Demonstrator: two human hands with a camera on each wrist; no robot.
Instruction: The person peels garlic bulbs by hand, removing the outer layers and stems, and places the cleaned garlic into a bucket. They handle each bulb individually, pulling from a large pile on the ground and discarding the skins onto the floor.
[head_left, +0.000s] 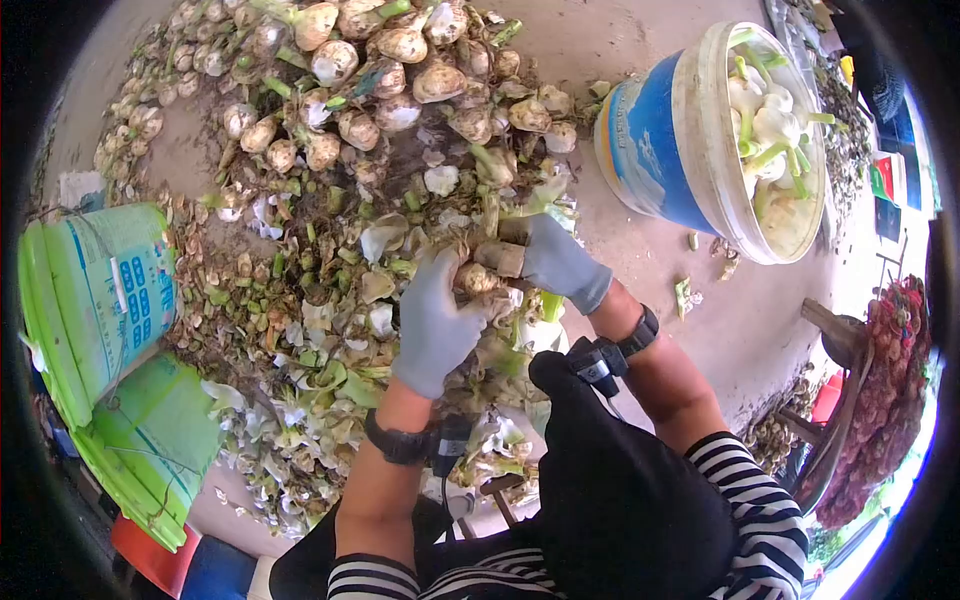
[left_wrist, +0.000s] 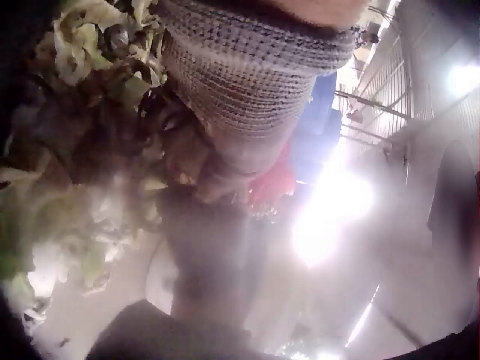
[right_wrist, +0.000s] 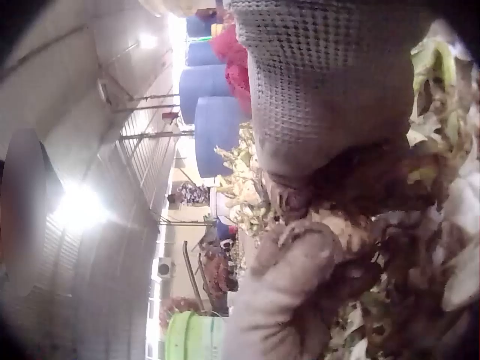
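- Left hand [head_left: 438, 325], in a pale grey glove, is seen from above with its fingers curled round a dirt-stained bulb [head_left: 478, 278].
- The bulb is held between the two hands, over the peelings; from the other side it is pinched by the right hand [head_left: 565, 262], likewise gloved. Whether the brownish piece [head_left: 508, 262] at that hand's fingertips is a finger covering or something held cannot be told.
- By the right wrist camera both gloves are shown meeting at the bulb, side-on; in the left wrist view the grasp is lost to blur and glare.
- Below, peelings [head_left: 350, 385] are strewn over the floor [head_left: 740, 330], and dirty bulbs [head_left: 400, 85] are heaped beyond.
- To the right, a blue-and-white bucket [head_left: 655, 140] is filled with whiter bulbs on green stems, shown by the head camera; to the left, green containers [head_left: 130, 300] are placed.
- By the wrist cameras alone a ridged roof [right_wrist: 112, 262] is shown, and in the right one large blue barrels [right_wrist: 219, 135] are seen upright.
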